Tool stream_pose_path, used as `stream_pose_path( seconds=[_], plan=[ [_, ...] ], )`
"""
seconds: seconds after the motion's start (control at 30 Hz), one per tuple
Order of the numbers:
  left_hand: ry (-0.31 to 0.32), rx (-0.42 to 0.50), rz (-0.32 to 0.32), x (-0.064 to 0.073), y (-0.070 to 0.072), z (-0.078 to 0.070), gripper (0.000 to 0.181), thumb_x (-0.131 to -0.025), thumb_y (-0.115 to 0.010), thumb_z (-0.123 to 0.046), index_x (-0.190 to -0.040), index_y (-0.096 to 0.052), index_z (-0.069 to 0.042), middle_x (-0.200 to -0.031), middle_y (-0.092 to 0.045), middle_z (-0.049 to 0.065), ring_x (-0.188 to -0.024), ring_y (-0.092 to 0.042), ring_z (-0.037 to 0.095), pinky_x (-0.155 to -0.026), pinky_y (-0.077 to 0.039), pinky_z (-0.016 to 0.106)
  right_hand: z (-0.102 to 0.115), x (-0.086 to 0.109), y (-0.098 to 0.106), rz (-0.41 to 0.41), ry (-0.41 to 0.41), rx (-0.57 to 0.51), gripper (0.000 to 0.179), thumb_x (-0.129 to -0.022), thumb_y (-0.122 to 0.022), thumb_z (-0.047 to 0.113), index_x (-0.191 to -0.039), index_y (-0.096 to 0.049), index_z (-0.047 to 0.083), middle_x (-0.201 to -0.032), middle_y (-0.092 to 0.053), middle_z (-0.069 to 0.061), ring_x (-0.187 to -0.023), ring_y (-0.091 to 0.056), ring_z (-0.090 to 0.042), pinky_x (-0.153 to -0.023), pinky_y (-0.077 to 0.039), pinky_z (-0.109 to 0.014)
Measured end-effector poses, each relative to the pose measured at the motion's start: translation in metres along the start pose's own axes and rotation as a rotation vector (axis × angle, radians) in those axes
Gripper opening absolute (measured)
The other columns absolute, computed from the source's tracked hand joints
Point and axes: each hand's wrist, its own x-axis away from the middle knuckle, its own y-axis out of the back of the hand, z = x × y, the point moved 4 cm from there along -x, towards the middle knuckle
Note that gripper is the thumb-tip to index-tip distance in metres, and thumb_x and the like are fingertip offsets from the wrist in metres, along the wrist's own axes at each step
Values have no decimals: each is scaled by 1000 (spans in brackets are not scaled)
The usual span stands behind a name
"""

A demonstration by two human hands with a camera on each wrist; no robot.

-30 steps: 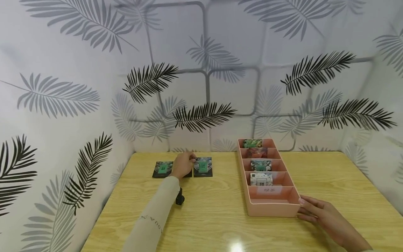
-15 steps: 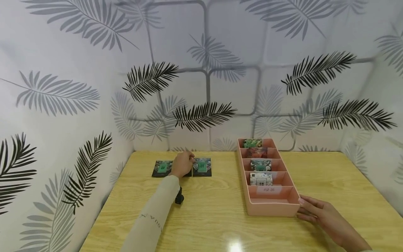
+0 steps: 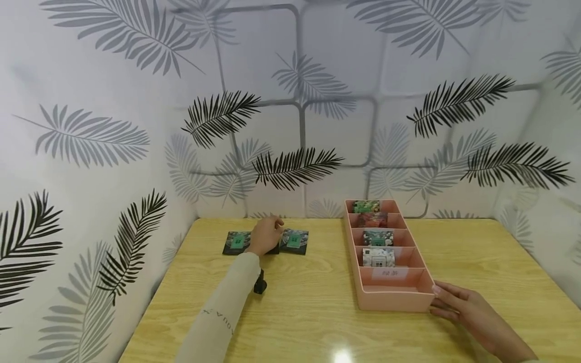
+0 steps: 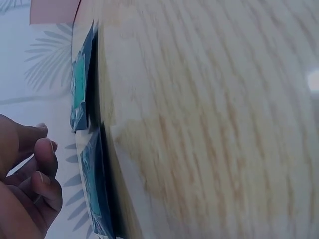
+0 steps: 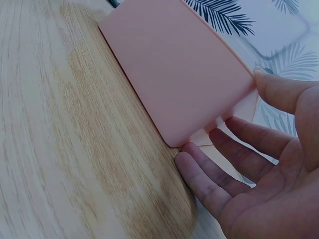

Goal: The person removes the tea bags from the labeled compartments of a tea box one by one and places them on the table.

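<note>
My left hand (image 3: 266, 236) is low over the table's back left, among flat tea packets with green labels. One packet (image 3: 237, 242) lies left of it and another packet (image 3: 295, 241) right, slightly askew; a dark one shows partly beneath the hand. In the left wrist view the fingers (image 4: 46, 154) curl loosely with nothing between them, beside the packets' edges (image 4: 94, 184). My right hand (image 3: 474, 315) rests at the near right corner of a pink compartment box (image 3: 396, 302). Its thumb (image 5: 279, 89) touches the rim, and its extended fingers lie against the wall.
Down the box run several compartments. A white-patterned packet (image 3: 379, 257), a dark green one (image 3: 378, 238), a red one (image 3: 373, 220) and a green one (image 3: 366, 206) sit in the farther ones; the nearest bears a paper label (image 3: 389, 273). A leaf-patterned wall (image 3: 317, 126) stands behind the table.
The right-hand packet on the table has turned slightly askew beside my left hand. My right hand and the box keep their places; the whole head view shifts a little.
</note>
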Motion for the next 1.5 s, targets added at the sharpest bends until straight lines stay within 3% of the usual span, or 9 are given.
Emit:
stream_pose_path(
  seconds=[0.27, 0.5, 0.63, 0.77, 0.97, 1.13, 1.5],
  plan=[
    [-55, 15, 53, 1, 0, -23, 21, -96, -59, -27, -108, -67, -11, -91, -65, 1, -70, -60, 12, -61, -50, 31, -2, -1, 2, -2, -3, 2, 75, -101, -45, 39, -148, -13, -9, -128, -56, -6, -109, -62, -15, -93, -47, -35],
    [-112, 61, 51, 3, -5, -42, 20, -96, -58, -31, -103, -67, -15, -85, -64, -4, -61, -55, 6, -55, -46, 26, -3, -1, 3, -8, -11, 10, 75, -101, -46, 40, -148, -13, -9, -129, -56, -7, -110, -61, -16, -93, -47, -34],
    [-177, 87, 78, 6, -10, -62, 19, -97, -57, -34, -102, -66, -18, -85, -63, -6, -58, -54, 7, -51, -43, 26, -2, 0, 3, -25, -22, 9, 76, -100, -47, 41, -148, -13, -9, -129, -56, -8, -109, -62, -16, -93, -47, -34],
    [-238, 117, 95, 10, -13, -86, 19, -97, -56, -36, -99, -66, -20, -84, -63, -8, -62, -54, 5, -57, -44, 25, -2, 0, 3, -39, -27, 11, 77, -100, -48, 40, -148, -14, -8, -129, -56, -8, -109, -62, -16, -93, -47, -34],
    [-304, 152, 93, 17, -16, -115, 16, -96, -57, -37, -98, -67, -24, -83, -62, -14, -57, -51, 4, -56, -43, 23, -2, 1, 3, -28, -23, 14, 76, -100, -48, 40, -148, -14, -8, -129, -55, -8, -109, -62, -16, -94, -47, -35],
    [-350, 219, 132, 25, -19, -137, 16, -96, -57, -34, -99, -67, -22, -84, -63, -14, -59, -52, 4, -55, -42, 22, -2, 1, 2, -14, -18, 10, 76, -100, -47, 40, -148, -12, -9, -127, -57, -5, -109, -62, -16, -94, -46, -34],
    [-412, 268, 221, 34, -38, -170, 23, -97, -54, -40, -101, -68, -22, -88, -62, -16, -51, -45, 8, -50, -39, 22, 0, 0, 1, 6, -9, 0, 76, -101, -46, 40, -148, -13, -9, -127, -57, -4, -109, -62, -17, -93, -47, -35]
  ],
)
